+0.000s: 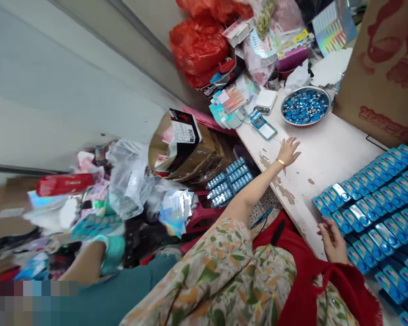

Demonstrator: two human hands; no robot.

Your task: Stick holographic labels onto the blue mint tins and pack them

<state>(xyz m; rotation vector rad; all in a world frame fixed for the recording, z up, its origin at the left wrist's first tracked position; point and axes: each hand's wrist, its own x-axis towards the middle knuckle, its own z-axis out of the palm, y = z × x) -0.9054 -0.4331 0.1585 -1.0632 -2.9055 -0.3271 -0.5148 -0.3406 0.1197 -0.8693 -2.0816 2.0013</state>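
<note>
My left hand (287, 151), with a gold bracelet at the wrist, lies open and flat on the worn white table (326, 158), fingers spread, holding nothing. It rests a little in front of a metal bowl (305, 106) filled with small blue pieces. My right hand (333, 240) is at the table's near edge, fingers loosely bent and apart. Its fingertips touch the nearest of several rows of small blue boxes (377, 213) laid out on the table. I see nothing in its grasp.
A big brown carton (384, 68) stands behind the rows. A white device (265, 100), cards and red bags (199, 45) crowd the table's far end. More blue boxes (229, 181) sit below the table. Another person in teal (98, 267) sits among floor clutter.
</note>
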